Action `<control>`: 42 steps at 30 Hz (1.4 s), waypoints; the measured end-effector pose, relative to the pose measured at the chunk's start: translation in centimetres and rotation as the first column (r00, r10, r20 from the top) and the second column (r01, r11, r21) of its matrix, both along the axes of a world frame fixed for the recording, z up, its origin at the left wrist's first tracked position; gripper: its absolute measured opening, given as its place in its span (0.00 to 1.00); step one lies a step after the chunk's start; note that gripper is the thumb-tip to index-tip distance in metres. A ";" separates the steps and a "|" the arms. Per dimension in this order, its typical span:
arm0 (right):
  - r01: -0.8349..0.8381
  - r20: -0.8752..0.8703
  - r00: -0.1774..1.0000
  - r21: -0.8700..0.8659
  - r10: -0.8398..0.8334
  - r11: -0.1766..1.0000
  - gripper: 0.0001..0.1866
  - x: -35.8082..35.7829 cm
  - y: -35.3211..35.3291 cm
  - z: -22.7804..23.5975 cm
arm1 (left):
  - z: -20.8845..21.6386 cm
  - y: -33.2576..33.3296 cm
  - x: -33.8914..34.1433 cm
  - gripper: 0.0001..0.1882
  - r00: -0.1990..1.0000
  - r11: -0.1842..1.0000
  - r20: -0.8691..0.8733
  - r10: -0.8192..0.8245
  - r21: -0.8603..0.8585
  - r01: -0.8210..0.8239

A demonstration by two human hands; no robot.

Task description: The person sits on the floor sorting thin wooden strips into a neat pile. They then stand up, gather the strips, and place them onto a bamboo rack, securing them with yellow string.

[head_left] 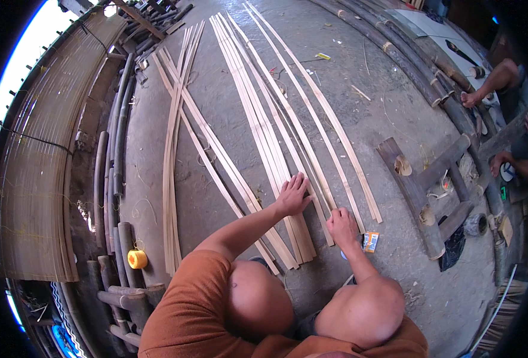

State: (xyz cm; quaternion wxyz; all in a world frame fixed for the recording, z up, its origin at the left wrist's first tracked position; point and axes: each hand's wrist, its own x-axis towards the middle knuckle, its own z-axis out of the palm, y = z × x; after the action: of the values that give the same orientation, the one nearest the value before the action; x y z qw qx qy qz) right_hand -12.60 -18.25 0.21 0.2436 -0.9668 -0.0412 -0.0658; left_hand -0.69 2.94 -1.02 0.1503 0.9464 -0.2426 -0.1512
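Observation:
Long pale bamboo strips [253, 110] lie side by side on the concrete floor, running away from me. My left hand [293, 196] rests flat with its fingers stretched over the near part of this middle bundle. Just to its right, my right hand [341, 225] is closed at the near end of a single bamboo strip [304, 142]; its fingertips are partly hidden. Further right, two more loose strips [331, 113] curve along the floor. On the left, another group of strips [171, 179] crosses a slanting group [213, 143].
A bamboo frame [413, 200] and a small orange-and-white packet [371, 241] lie on my right. Dark bamboo poles [389, 48] line the upper right, near another person's hand and foot. On the left are a slatted screen [43, 155], stacked poles and a yellow roll [136, 259].

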 end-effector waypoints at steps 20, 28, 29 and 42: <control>0.085 0.039 0.994 0.287 -0.101 0.954 0.18 -2.3 -1.4 -1.3 | 0.4 -0.8 0.3 0.48 0.999 0.998 -0.007 0.045 0.037 -0.044; 0.093 -0.077 0.995 0.386 -0.068 0.918 0.18 -2.7 -0.9 1.6 | 1.2 -2.1 0.6 0.56 0.977 0.982 -0.101 0.187 0.036 -0.185; 0.111 -0.097 0.992 0.401 -0.078 0.909 0.19 -2.7 -0.9 1.6 | 1.2 -2.3 0.6 0.56 0.977 0.981 -0.098 0.192 0.035 -0.189; 0.111 -0.230 0.973 0.467 -0.001 0.877 0.24 -0.7 -1.1 0.7 | 0.8 -3.1 0.3 0.59 0.962 0.971 -0.133 0.237 0.068 -0.230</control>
State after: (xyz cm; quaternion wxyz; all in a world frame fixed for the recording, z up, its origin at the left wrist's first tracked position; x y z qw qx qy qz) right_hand -13.28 -19.33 0.88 0.4748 -0.8790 0.0321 0.0280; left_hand -0.41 -0.17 -0.18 0.1590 0.9590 -0.1141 -0.2050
